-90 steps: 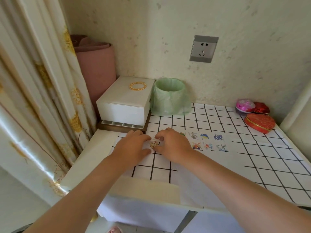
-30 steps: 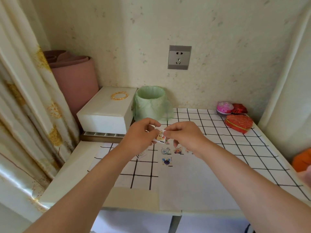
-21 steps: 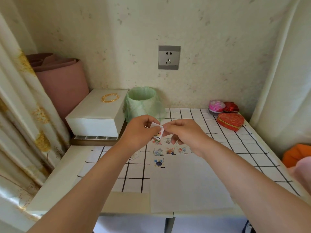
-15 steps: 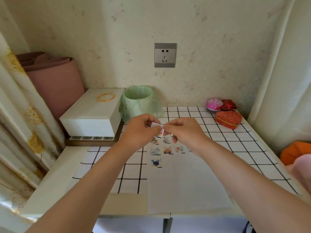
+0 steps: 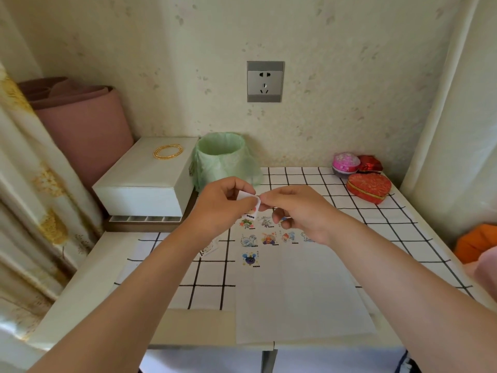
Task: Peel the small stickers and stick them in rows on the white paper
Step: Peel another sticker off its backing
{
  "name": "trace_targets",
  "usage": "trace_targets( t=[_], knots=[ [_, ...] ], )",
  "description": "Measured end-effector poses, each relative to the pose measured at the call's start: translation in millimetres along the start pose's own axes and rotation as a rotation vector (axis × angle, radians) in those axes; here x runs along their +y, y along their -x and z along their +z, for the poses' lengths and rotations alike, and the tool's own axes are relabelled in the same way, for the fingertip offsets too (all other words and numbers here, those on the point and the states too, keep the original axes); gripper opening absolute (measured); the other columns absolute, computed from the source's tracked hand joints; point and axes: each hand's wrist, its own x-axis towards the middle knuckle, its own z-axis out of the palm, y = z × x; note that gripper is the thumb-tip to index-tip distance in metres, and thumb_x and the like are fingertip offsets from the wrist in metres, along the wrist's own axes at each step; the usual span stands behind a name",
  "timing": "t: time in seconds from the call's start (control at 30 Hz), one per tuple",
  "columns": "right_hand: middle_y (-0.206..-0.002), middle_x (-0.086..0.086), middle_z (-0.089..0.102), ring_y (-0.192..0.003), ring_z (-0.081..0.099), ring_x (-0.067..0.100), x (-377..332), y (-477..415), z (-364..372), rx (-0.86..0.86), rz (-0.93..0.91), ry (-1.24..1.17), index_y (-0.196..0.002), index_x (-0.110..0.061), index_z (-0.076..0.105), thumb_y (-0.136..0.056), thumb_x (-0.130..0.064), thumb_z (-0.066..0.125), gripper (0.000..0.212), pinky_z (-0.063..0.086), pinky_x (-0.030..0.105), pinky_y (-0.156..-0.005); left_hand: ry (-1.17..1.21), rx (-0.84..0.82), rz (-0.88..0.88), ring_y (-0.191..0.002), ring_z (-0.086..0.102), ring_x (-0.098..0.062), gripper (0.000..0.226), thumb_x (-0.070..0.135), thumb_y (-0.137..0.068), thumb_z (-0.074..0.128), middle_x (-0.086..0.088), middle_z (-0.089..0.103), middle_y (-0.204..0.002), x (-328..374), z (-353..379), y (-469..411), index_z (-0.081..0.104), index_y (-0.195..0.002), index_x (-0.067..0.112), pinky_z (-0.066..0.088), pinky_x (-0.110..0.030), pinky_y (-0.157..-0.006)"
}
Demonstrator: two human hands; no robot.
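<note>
Small sticker, half peeled from its backing, is pinched between left hand and right hand, lifted above the white paper. Stuck stickers sit in rows just below the hands. Risk: sticker curls and sticks to itself or tears if pulled fast.

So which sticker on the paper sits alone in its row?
The dark blue sticker, nearest the person on the white paper; the other stickers sit side by side in rows behind it.
</note>
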Motion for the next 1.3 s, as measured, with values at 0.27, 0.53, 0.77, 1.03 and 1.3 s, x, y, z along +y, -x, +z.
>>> trace_targets(
  t=[0.27,0.53,0.77,1.03,1.3],
  knots=[
    [-0.088,-0.002,0.076,-0.061,0.056,0.012,2.0,2.4,8.6,0.066,-0.089,0.100,-0.091,-0.014,0.077,-0.094,-0.024,0.067,0.015,0.042,0.025,-0.056,0.023,-0.017,-0.006,-0.068,0.061,-0.009,0.007,0.013,-0.086,0.073,0.003,0.059,-0.065,-1.5,-3.0,3.1,0.072,-0.091,0.018,0.057,-0.021,-0.066],
    [-0.092,-0.003,0.076,-0.060,0.055,0.012,0.8,2.2,7.1,0.009,-0.056,-0.035,-0.096,-0.014,0.076,-0.096,-0.023,0.065,0.015,0.043,0.025,-0.057,0.146,-0.020,-0.060,-0.067,0.065,-0.004,0.007,0.010,-0.086,0.072,0.008,0.071,-0.071,2.7,-4.0,2.6,0.071,-0.092,0.015,0.054,-0.020,-0.065],
    [-0.084,-0.004,0.075,-0.056,0.054,0.012,-0.7,4.5,8.2,0.065,-0.149,0.094,-0.088,-0.013,0.076,-0.095,-0.019,0.064,0.015,0.040,0.023,-0.053,0.112,-0.009,-0.054,-0.067,0.064,-0.006,0.009,0.011,-0.085,0.073,0.006,0.071,-0.071,2.8,-3.5,2.8,0.073,-0.091,0.016,0.056,-0.019,-0.066],
    [-0.085,-0.002,0.075,-0.056,0.054,0.014,-0.1,3.6,9.4,0.078,-0.193,0.091,-0.089,-0.014,0.077,-0.096,-0.019,0.064,0.016,0.040,0.024,-0.053,0.132,-0.003,-0.074,-0.069,0.065,-0.007,0.009,0.009,-0.085,0.073,0.003,0.072,-0.074,6.2,-4.3,3.9,0.073,-0.091,0.016,0.056,-0.021,-0.068],
    [-0.055,-0.013,0.064,-0.048,0.050,0.008,-0.3,5.3,8.6,0.102,-0.245,0.177,-0.085,-0.015,0.075,-0.097,-0.021,0.065,0.017,0.040,0.013,-0.050,0.111,-0.001,-0.072,-0.066,0.065,-0.007,0.009,0.011,-0.085,0.073,0.005,0.072,-0.071,7.6,-3.8,5.1,0.073,-0.091,0.017,0.055,-0.021,-0.067]
  ],
)
